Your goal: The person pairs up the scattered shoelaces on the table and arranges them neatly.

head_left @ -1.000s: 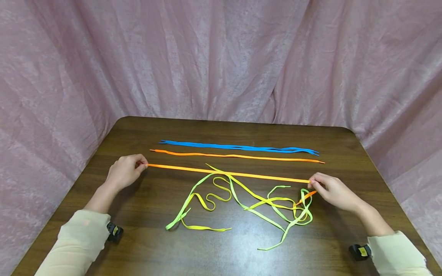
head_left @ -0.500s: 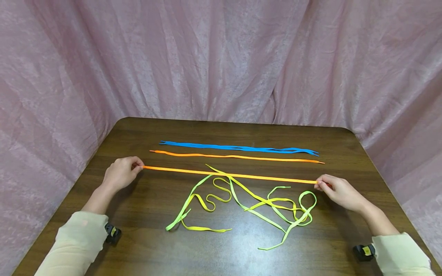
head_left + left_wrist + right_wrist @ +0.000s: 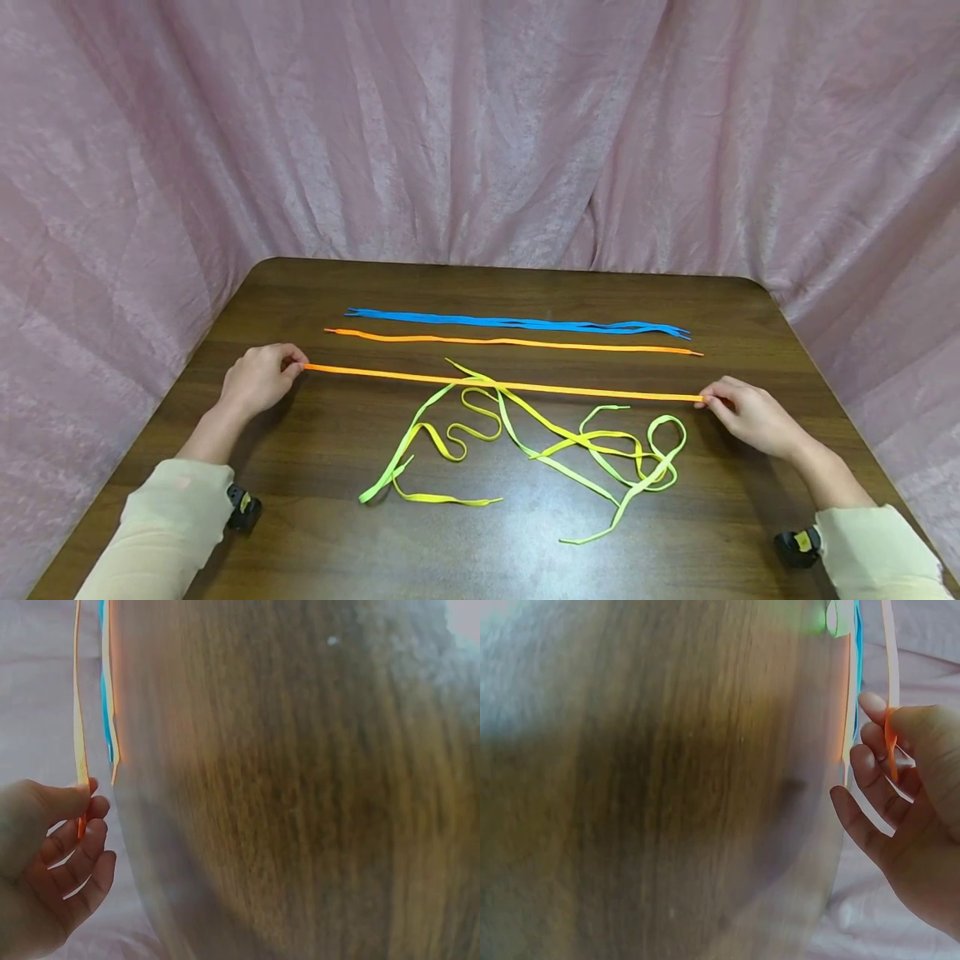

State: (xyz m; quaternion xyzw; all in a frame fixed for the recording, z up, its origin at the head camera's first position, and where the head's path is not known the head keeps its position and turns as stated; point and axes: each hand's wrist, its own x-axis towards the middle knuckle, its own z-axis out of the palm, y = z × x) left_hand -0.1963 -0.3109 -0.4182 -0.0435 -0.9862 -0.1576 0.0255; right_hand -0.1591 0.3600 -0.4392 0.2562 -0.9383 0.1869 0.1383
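An orange shoelace (image 3: pixel 570 389) is stretched straight between my two hands, above the table. My left hand (image 3: pixel 258 379) pinches its left end between thumb and fingertips; in the left wrist view the orange tip (image 3: pixel 81 827) pokes out below the thumb. At the other end my right hand (image 3: pixel 753 417) pinches the lace, and a short orange tail (image 3: pixel 892 754) hangs past the fingers in the right wrist view. Beneath and in front of the taut lace lie yellow shoelaces (image 3: pixel 551 423) and light green shoelaces (image 3: pixel 576 477), loosely tangled.
Farther back, a second orange shoelace (image 3: pixel 517 341) lies nearly straight across the table (image 3: pixel 300 533). Behind it, blue shoelaces (image 3: pixel 487 320) lie side by side. A pink curtain (image 3: pixel 480 133) hangs beyond the table's back edge.
My right hand has moved right and my left hand slightly left, both toward the lace's ends. The orange tail that lay over the green loop near my right hand is gone from there.
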